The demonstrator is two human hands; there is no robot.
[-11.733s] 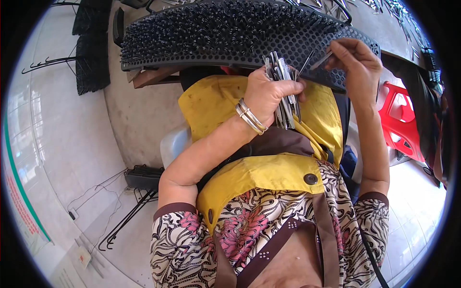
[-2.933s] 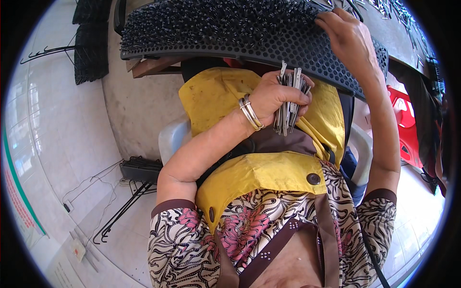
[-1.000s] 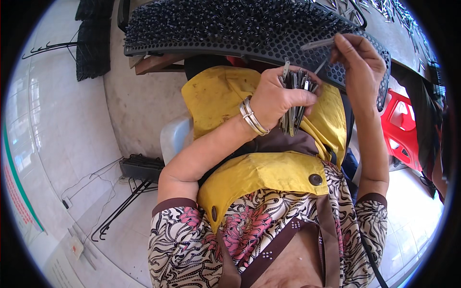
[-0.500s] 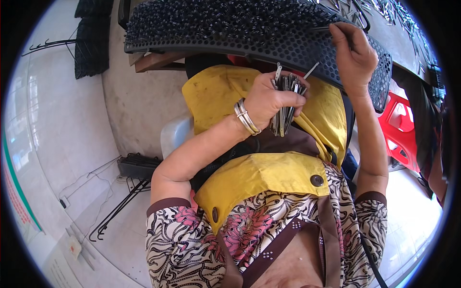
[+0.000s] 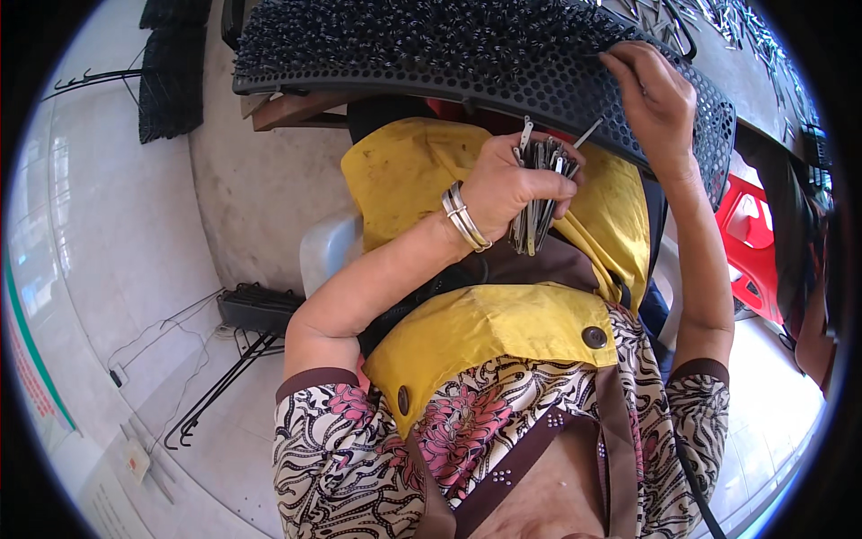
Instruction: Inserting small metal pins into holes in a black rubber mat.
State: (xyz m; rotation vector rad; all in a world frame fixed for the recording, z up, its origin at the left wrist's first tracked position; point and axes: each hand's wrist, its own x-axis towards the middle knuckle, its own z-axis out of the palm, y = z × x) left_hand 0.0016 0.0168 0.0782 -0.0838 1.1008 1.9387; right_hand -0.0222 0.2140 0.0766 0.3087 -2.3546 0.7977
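My left hand (image 5: pixel 499 187) is closed around a bundle of thin flat metal strips (image 5: pixel 537 216), some with small holes at their ends. A couple of strips poke out above the fist. My right hand (image 5: pixel 663 106) is over a black perforated tray (image 5: pixel 575 110), thumb and fingers pinched together at the edge of the filled area. Whatever sits between those fingertips is hidden. Many small dark pieces (image 5: pixel 404 40) stand upright in the tray's holes, packed across its left and middle. Toward the right end, bare holes show.
Loose metal strips (image 5: pixel 772 54) lie scattered on a grey table (image 5: pixel 718 67) at the far right. A red plastic stool (image 5: pixel 750 242) stands on the right, beside another person's arm (image 5: pixel 813 346). Black hooked rods (image 5: pixel 220 391) lean at the left. A yellow apron (image 5: pixel 404 171) covers my lap.
My right hand has moved slightly left over the tray. The thin piece that stuck out from its fingertips no longer shows. My left hand has barely shifted, still holding the bundle.
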